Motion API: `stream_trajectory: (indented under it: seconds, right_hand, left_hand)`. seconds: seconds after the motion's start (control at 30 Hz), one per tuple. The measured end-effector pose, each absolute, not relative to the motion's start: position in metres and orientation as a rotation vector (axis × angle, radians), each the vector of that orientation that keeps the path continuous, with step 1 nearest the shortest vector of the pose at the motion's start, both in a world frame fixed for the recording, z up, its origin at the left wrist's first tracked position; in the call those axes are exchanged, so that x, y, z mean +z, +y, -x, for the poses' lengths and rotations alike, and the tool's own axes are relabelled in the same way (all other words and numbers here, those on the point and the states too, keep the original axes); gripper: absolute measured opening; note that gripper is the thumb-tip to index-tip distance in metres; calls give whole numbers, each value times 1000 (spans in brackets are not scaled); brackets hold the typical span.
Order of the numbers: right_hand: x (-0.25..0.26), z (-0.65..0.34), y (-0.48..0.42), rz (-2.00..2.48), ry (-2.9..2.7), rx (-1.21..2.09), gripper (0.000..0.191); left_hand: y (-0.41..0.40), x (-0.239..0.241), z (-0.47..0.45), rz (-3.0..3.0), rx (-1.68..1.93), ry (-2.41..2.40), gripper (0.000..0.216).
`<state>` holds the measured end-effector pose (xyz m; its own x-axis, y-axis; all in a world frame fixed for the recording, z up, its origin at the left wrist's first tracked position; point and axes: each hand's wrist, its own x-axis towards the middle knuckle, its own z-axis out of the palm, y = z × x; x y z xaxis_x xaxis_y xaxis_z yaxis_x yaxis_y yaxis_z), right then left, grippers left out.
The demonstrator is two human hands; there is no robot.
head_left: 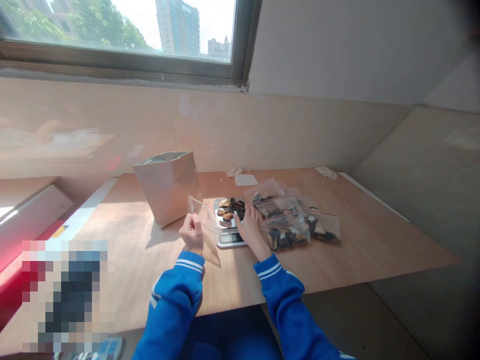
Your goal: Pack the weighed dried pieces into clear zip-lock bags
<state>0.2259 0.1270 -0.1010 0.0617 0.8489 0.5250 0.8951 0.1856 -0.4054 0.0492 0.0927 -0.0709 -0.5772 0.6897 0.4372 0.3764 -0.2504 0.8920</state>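
Observation:
My left hand [192, 233] is closed on the edge of a clear zip bag [206, 214], which hangs upright beside the scale. A small white kitchen scale [231, 243] stands in front of me, with dried dark and tan slices [225, 215] spread over its plate. At the plate's right side, my right hand [250, 227] curls its thumb and fingers around some of the dark slices. Part of the plate is hidden behind that hand. To the right lie several filled zip bags [287, 236] of similar dark pieces, overlapping in a pile.
A tall brown paper bag [168, 187] stands with its top open at the left. Behind the scale are a white paper piece [246, 180] and crumpled tissue [326, 173]. The wooden table [375, 235] meets a wall below a window [150, 55]. A pixelated patch covers the lower left.

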Motion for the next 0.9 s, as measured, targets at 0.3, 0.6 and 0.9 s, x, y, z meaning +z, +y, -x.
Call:
stream_trajectory:
  seconds: [0.3, 0.6, 0.9]
  right_hand:
    - [-97, -242, 127, 1774, -1783, -113, 34]
    - [-99, -256, 136, 1498, -1636, 156, 24]
    - [-98, -272, 155, 1546, -1516, 266, 22]
  left_hand:
    - [95, -74, -50, -1279, 1931, 1681, 40]
    - [96, -86, -53, -1402, 1889, 1615, 39]
    - [97, -87, -51, -1395, 1875, 1620, 39]
